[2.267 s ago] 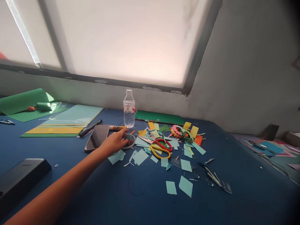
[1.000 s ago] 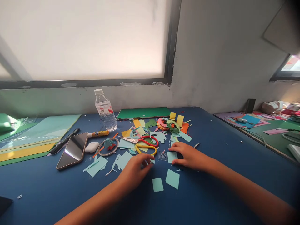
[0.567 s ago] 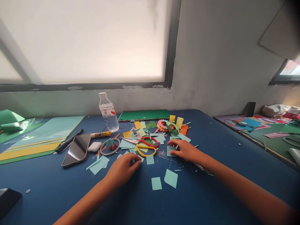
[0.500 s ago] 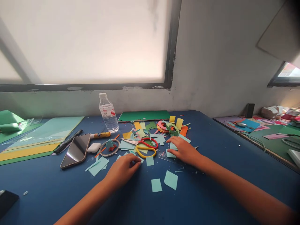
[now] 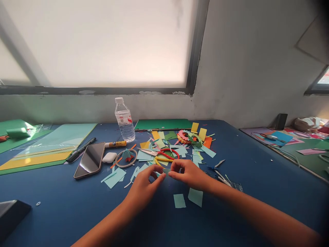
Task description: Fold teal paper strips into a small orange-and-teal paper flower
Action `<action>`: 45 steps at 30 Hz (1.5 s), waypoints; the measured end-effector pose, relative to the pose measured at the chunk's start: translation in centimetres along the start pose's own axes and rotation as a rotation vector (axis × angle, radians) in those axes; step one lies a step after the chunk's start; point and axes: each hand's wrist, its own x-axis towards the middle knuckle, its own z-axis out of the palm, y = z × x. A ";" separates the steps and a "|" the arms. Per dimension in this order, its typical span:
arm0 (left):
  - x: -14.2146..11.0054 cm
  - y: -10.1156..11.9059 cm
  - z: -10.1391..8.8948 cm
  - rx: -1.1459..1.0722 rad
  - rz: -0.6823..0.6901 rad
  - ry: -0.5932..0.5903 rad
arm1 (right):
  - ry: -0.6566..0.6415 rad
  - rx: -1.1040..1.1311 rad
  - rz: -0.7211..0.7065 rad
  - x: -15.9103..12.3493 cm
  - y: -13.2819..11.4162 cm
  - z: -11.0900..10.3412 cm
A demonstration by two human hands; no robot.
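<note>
My left hand (image 5: 147, 181) and my right hand (image 5: 190, 174) meet in the middle, pinching a small pale blue-green piece of paper (image 5: 167, 170) between their fingertips. Just beyond them lie scissors (image 5: 164, 156) with one red and one yellow handle, on top of loose paper scraps. Two more pale paper pieces, a near-square one (image 5: 179, 201) and a larger one (image 5: 195, 197), rest on the table nearer to me, partly below my right hand. Right of that hand are a pointed blue-and-metal tool (image 5: 216, 167) and a clear ruler-like strip (image 5: 236, 186), partly covered by my forearm.
A water bottle (image 5: 125, 120) stands behind a glue stick (image 5: 116, 144), a phone (image 5: 89, 160), a white case (image 5: 109, 157) and a ring (image 5: 126, 158). Coloured sheets (image 5: 64, 137) lie left; paper wreaths (image 5: 190, 138) are at the back. A dark object (image 5: 15, 216) sits front left.
My right hand has moved left to meet my left hand, and both now grip a small paper piece. The clear strip has shifted to the right. The view has turned slightly.
</note>
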 end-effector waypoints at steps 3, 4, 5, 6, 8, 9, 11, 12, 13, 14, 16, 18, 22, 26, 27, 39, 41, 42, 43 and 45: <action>-0.4 0.7 0.2 -0.228 -0.033 -0.100 | -0.022 0.125 -0.026 -1.4 -0.6 -0.2; -0.5 0.9 0.2 -0.329 -0.059 -0.127 | -0.017 0.174 -0.041 -1.9 -0.7 -0.2; -0.6 1.2 0.3 -0.431 -0.090 -0.146 | 0.006 0.224 -0.072 -2.3 -0.6 -0.2; -0.6 1.3 0.3 -0.527 -0.124 -0.159 | 0.047 0.244 -0.126 -2.7 -0.5 -0.2; -0.8 1.6 0.3 -0.648 -0.180 -0.170 | 0.148 0.164 -0.308 -3.2 -0.1 -0.1; -0.9 1.7 0.3 -0.675 -0.202 -0.175 | 0.184 0.092 -0.408 -3.3 0.1 -0.1; -1.0 1.8 0.4 -0.689 -0.227 -0.193 | 0.219 -0.019 -0.556 -3.4 0.7 0.0; -1.1 1.8 0.4 -0.675 -0.230 -0.204 | 0.228 -0.041 -0.592 -3.4 0.8 0.1; -1.2 1.9 0.5 -0.649 -0.228 -0.212 | 0.235 -0.045 -0.604 -3.4 1.0 0.1; -1.3 2.0 0.5 -0.616 -0.222 -0.215 | 0.241 -0.037 -0.603 -3.4 1.0 0.1; -1.5 2.1 0.6 -0.557 -0.200 -0.204 | 0.238 0.011 -0.567 -3.5 0.8 0.2; -1.7 2.3 0.7 -0.514 -0.183 -0.187 | 0.205 0.089 -0.480 -3.7 0.5 0.1; -2.1 2.4 0.8 -0.488 -0.152 -0.229 | 0.142 0.272 -0.228 -4.1 -0.4 0.2; -2.2 2.4 0.9 -0.486 -0.130 -0.280 | 0.119 0.409 -0.012 -4.3 -0.6 0.2; -2.2 2.4 0.9 -0.479 -0.125 -0.279 | 0.105 0.430 0.007 -4.3 -0.6 0.2; -1.8 2.2 1.4 -0.541 -0.198 -0.264 | 0.080 0.462 0.030 -4.2 -0.2 0.3; -1.8 2.3 1.4 -0.538 -0.199 -0.262 | 0.076 0.442 0.036 -4.2 -0.3 0.3; -1.7 2.3 1.5 -0.536 -0.198 -0.261 | 0.073 0.437 0.035 -4.2 -0.3 0.3; -1.7 2.3 1.5 -0.534 -0.199 -0.263 | 0.072 0.433 0.032 -4.3 -0.3 0.3; -1.7 2.4 1.5 -0.535 -0.205 -0.265 | 0.070 0.429 0.026 -4.3 -0.2 0.3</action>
